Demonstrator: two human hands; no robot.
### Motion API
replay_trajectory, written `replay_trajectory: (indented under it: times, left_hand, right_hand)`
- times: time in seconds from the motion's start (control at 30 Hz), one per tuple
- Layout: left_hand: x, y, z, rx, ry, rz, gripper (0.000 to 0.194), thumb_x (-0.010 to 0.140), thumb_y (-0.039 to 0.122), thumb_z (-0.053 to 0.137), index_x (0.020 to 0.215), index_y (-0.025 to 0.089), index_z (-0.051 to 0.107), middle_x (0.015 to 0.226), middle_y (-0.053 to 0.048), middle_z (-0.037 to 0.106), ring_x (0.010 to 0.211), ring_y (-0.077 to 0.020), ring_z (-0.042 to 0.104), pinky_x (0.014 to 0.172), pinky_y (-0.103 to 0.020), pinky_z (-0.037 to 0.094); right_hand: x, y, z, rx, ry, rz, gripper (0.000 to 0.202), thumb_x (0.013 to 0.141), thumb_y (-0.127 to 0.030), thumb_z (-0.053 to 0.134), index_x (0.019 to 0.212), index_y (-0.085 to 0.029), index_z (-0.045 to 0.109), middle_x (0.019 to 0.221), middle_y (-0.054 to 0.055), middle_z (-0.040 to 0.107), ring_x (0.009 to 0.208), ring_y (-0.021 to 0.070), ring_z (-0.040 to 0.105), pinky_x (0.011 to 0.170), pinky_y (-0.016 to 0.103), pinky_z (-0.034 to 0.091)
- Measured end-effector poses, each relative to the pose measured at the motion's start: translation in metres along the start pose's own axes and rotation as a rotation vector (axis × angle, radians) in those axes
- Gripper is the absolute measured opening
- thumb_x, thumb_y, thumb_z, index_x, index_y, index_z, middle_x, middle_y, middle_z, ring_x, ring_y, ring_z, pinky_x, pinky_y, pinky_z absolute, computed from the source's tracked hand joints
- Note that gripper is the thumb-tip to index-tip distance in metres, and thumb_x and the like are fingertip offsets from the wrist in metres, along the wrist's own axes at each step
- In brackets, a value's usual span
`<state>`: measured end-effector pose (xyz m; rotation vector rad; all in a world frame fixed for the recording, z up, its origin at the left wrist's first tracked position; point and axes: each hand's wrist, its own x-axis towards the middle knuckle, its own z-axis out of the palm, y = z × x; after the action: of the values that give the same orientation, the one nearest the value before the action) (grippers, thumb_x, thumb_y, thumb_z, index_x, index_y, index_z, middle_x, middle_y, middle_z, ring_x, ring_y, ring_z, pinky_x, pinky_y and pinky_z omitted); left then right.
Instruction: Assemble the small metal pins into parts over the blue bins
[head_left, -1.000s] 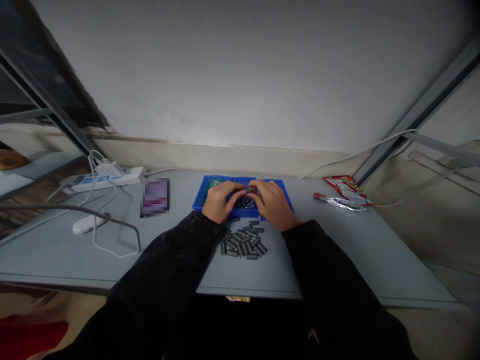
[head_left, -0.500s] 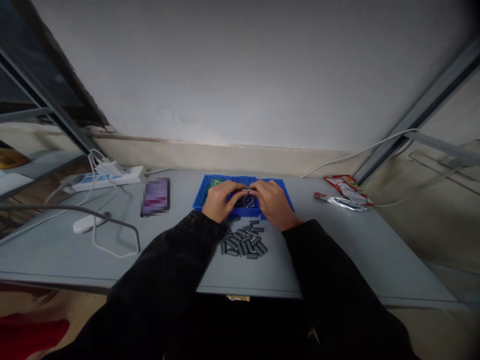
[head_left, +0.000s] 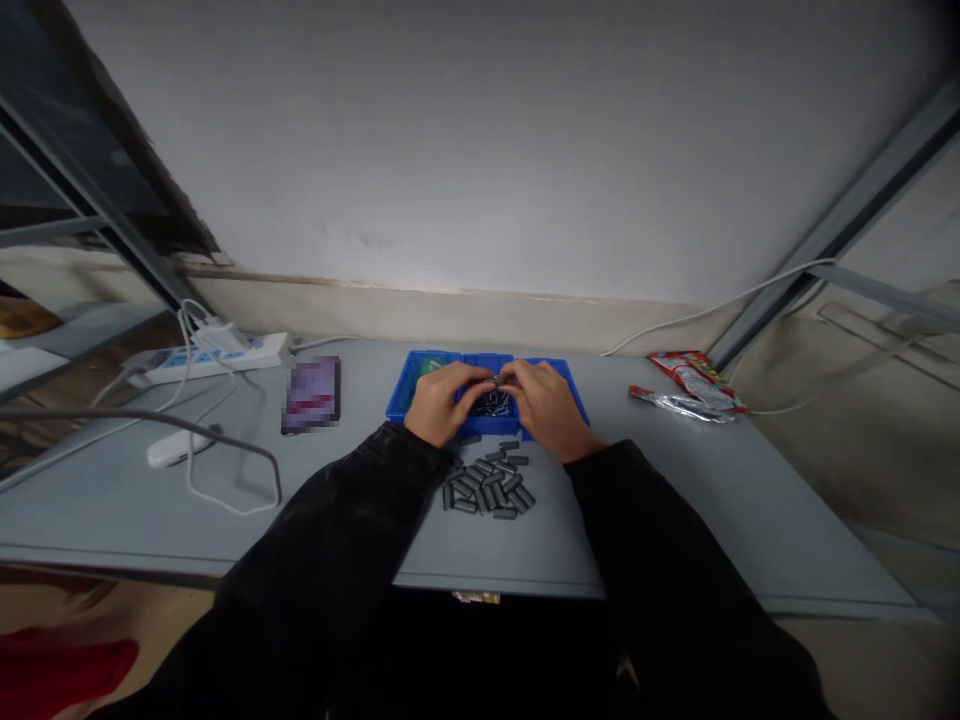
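My left hand (head_left: 442, 400) and my right hand (head_left: 546, 402) meet fingertip to fingertip over a row of blue bins (head_left: 487, 428). Between the pinched fingers is a small metallic piece (head_left: 496, 381), too small to name and partly covered by the fingertips. Beneath it, the middle bin holds many small shiny metal parts (head_left: 491, 404). Greenish pieces (head_left: 431, 365) lie in the left bin. My right hand hides much of the right bin. In front of the bins, a loose pile of short dark grey cylinders (head_left: 487, 482) lies on the table.
On the left of the grey table (head_left: 735, 500) are a white power strip (head_left: 217, 357) with cables, a white device (head_left: 177, 447) and a blurred purple item (head_left: 311, 393). A red snack packet (head_left: 686, 372) and a silver wrapper (head_left: 694, 406) lie on the right. A wall stands behind.
Both hands stay in nearly the same place. The small piece between the fingertips looks slightly turned and darker now; the pile has not moved.
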<state>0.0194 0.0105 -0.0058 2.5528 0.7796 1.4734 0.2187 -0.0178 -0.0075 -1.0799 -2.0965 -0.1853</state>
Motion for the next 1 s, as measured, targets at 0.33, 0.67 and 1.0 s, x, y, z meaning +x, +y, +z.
replay_trajectory:
  times: [0.33, 0.67, 1.0]
  left_hand:
    - [0.0000, 0.0018, -0.0018, -0.005, -0.004, 0.016, 0.013, 0.098, 0.026, 0.064, 0.103, 0.016, 0.071, 0.096, -0.005, 0.075, 0.088, -0.0142, 0.071, 0.085, -0.029, 0.057]
    - [0.0003, 0.0017, -0.0008, 0.015, 0.006, -0.017, 0.014, 0.099, 0.026, 0.062, 0.103, 0.016, 0.071, 0.097, -0.006, 0.076, 0.088, -0.0153, 0.071, 0.085, -0.031, 0.057]
    - [-0.0005, -0.0001, -0.0007, -0.001, -0.005, 0.027, 0.014, 0.098, 0.026, 0.063, 0.103, 0.016, 0.071, 0.096, -0.006, 0.075, 0.087, -0.0154, 0.071, 0.083, -0.031, 0.058]
  right_hand:
    - [0.0009, -0.0003, 0.0009, -0.022, 0.007, -0.031, 0.023, 0.106, -0.024, 0.039, 0.105, -0.019, 0.061, 0.100, 0.007, 0.072, 0.088, 0.0209, 0.063, 0.081, 0.034, 0.040]
    - [0.0005, -0.0021, -0.0011, -0.001, -0.003, 0.004, 0.017, 0.104, -0.027, 0.045, 0.111, -0.019, 0.058, 0.100, 0.006, 0.071, 0.090, 0.0210, 0.064, 0.082, 0.035, 0.042]
    - [0.0007, -0.0004, 0.0003, -0.023, -0.006, -0.032, 0.024, 0.107, -0.025, 0.037, 0.105, -0.019, 0.061, 0.099, 0.006, 0.071, 0.088, 0.0201, 0.062, 0.081, 0.035, 0.040]
